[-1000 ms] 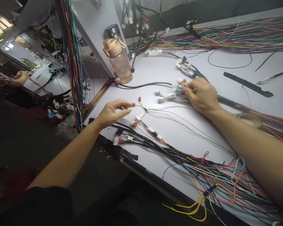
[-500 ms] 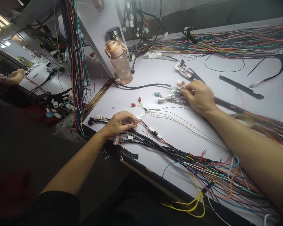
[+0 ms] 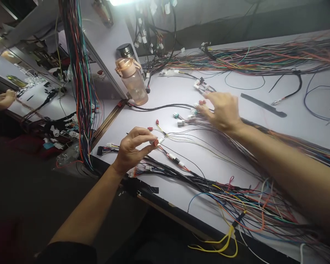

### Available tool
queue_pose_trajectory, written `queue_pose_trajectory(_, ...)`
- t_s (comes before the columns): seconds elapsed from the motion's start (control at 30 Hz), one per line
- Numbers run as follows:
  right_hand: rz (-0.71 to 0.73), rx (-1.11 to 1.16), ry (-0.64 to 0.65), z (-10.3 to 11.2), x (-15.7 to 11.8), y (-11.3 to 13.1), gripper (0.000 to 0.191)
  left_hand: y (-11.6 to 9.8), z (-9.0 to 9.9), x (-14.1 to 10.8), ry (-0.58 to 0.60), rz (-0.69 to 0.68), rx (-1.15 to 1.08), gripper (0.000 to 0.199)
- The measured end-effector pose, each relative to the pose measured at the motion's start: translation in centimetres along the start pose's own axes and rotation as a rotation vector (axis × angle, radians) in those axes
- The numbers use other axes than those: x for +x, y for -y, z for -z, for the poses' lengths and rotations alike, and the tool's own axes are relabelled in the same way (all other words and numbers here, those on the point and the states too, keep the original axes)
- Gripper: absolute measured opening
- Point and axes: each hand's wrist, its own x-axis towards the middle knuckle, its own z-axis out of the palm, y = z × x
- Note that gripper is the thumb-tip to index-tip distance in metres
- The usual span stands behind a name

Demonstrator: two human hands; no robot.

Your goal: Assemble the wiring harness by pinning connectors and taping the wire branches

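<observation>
Between the thumb and fingers of my left hand (image 3: 134, 148) is a small orange-red connector (image 3: 155, 142), raised above the near wire bundle (image 3: 181, 174). My right hand (image 3: 221, 112) is over the table's middle, thumb and fingers apart, beside a red connector (image 3: 202, 102); its fingers are slightly blurred. White connectors (image 3: 180, 123) and a teal connector (image 3: 176, 115) lie left of it. Two small red connectors on thin wires, one (image 3: 157, 121) upright, rest beyond my left hand. A black connector (image 3: 100, 150) sits at the table's left edge.
A peach bottle (image 3: 134, 86) stands at the back left beside a dark-lidded one. Hanging wires (image 3: 81, 84) drop at the left. A long wire bundle (image 3: 250, 58) crosses the back. At far left, another person's hand (image 3: 7, 99) shows.
My left hand has lifted the orange-red connector a little. My right hand's fingers have spread away from the red connector. The whole view has shifted slightly.
</observation>
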Motion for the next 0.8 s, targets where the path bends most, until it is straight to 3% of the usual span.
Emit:
queue_pose_trajectory(0.07, 0.093, 0.074, 0.083, 2.0, -0.7, 2.8, 0.031, -0.4, 0.0, -0.2, -0.048, 0.053, -0.031, 0.033)
queue_pose_trajectory(0.17, 0.220, 0.259, 0.294, 4.4, -3.9, 7.7, 0.032, -1.2, 0.0, -1.1, -0.096, 0.144, -0.101, 0.032)
queue_pose_trajectory(0.27, 0.205, 0.393, 0.504, 5.2, -7.8, 11.5, 0.035, -2.0, -0.2, -2.5, -0.089, 0.218, -0.212, 0.032)
queue_pose_trajectory(0.33, 0.144, 0.415, 0.574, 5.1, -9.6, 12.8, 0.040, -2.5, -0.4, -3.4, -0.104, 0.303, -0.322, 0.030)
queue_pose_trajectory(0.43, 0.030, 0.336, 0.568, 4.7, -10.7, 13.5, 0.045, -2.9, -0.6, -4.7, -0.085, 0.484, -0.581, 0.034)
queue_pose_trajectory(0.53, 0.011, 0.257, 0.534, 4.5, -11.1, 14.0, 0.043, -3.1, -0.7, -5.6, -0.068, 0.651, -0.826, 0.032)
queue_pose_trajectory(0.67, 0.073, 0.147, 0.510, 4.3, -11.6, 15.0, 0.039, -2.8, -1.4, -5.8, -0.257, 0.814, -0.981, 0.023)
queue_pose_trajectory(0.8, 0.101, 0.106, 0.495, 4.0, -12.2, 15.1, 0.039, -1.9, -2.1, -5.2, -0.430, 0.832, -1.017, 0.024)
